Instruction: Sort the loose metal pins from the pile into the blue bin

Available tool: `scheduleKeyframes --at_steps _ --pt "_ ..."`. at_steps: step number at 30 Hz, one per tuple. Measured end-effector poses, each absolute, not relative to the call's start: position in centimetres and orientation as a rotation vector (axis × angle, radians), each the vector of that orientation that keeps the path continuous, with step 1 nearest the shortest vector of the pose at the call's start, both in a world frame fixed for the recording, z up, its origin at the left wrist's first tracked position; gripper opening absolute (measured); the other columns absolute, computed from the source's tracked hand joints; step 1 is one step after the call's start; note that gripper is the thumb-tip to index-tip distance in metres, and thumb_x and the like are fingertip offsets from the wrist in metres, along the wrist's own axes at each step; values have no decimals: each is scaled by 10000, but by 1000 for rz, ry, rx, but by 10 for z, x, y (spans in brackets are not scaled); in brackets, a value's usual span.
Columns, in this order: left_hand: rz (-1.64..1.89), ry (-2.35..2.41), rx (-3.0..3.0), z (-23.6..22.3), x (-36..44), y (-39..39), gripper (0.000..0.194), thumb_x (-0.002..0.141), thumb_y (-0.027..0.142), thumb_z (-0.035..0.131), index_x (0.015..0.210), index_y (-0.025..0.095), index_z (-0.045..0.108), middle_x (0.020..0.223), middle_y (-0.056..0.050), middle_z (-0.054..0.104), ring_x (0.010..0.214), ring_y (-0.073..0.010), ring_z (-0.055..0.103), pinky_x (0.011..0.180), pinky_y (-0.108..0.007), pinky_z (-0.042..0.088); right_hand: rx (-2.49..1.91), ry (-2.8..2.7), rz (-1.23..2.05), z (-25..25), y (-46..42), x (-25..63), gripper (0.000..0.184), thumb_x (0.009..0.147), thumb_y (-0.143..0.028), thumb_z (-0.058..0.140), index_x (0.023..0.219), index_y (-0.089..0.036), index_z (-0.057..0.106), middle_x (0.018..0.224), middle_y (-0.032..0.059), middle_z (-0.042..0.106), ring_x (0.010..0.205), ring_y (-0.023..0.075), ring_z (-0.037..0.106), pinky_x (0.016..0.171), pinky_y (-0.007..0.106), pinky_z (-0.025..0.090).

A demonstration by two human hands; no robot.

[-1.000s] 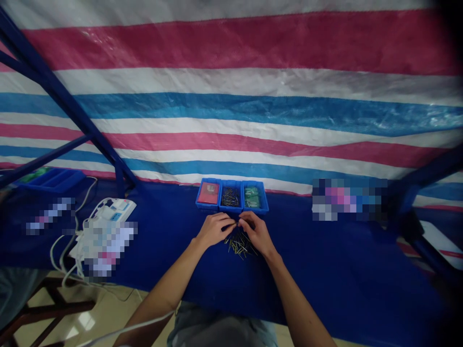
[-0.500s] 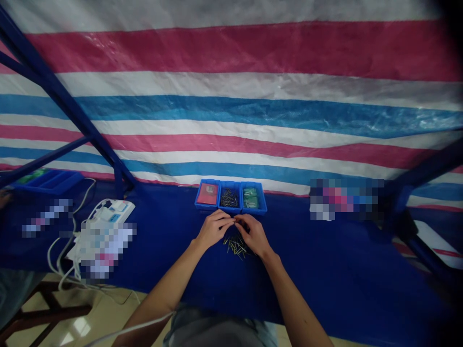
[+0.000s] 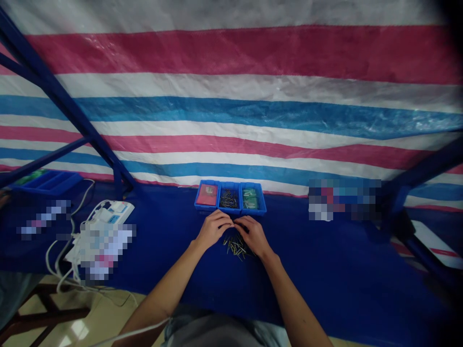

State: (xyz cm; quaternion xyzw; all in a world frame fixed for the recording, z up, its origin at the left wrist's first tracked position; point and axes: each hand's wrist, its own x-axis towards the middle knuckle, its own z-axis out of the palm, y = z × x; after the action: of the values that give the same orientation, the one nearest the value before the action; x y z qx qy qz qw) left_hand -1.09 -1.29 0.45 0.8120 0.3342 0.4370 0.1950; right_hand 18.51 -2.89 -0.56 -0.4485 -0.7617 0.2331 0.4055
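Note:
My left hand (image 3: 213, 227) and my right hand (image 3: 253, 234) meet at the fingertips just in front of three joined blue bins. Both are closed in a pinch; whatever lies between the fingers is too small to make out. Below them, partly covered by my right hand, is a loose pile of thin brass-coloured and dark metal pins or screws (image 3: 237, 246) on the blue tabletop. The left bin (image 3: 206, 208) contains a red flat piece (image 3: 207, 193). Dark screw-like pieces (image 3: 229, 198) fill the middle bin, and green-and-white small packets (image 3: 250, 198) lie in the right one.
A white power strip (image 3: 117, 210) with tangled cables lies on the table at left, beside a blurred-out patch. Farther left is another blue tray (image 3: 60, 182). Blue frame bars (image 3: 68, 108) rise at both sides, and a striped sheet (image 3: 231, 144) hangs behind the table.
My fingertips have drawn closer together, with my right hand moving slightly left. The view has shifted a little. The pile and bins stay in place.

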Motion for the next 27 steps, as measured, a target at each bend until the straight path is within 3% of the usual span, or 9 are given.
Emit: scheduleKeyframes --at_steps 12,27 --pt "1114 1050 2232 6 -11 -12 195 959 323 594 937 196 740 885 -48 740 825 -174 658 812 -307 514 -1147 -1873 583 -1 -31 186 192 976 -336 543 965 -243 710 893 58 691 857 223 647 802 346 518" --pt "1000 1042 2309 6 -12 -11 231 988 294 537 957 196 743 892 -48 732 840 -175 661 800 -295 509 -1127 -1923 570 -2 -32 184 243 1015 -348 479 1047 -261 703 949 60 682 874 223 644 833 348 502"
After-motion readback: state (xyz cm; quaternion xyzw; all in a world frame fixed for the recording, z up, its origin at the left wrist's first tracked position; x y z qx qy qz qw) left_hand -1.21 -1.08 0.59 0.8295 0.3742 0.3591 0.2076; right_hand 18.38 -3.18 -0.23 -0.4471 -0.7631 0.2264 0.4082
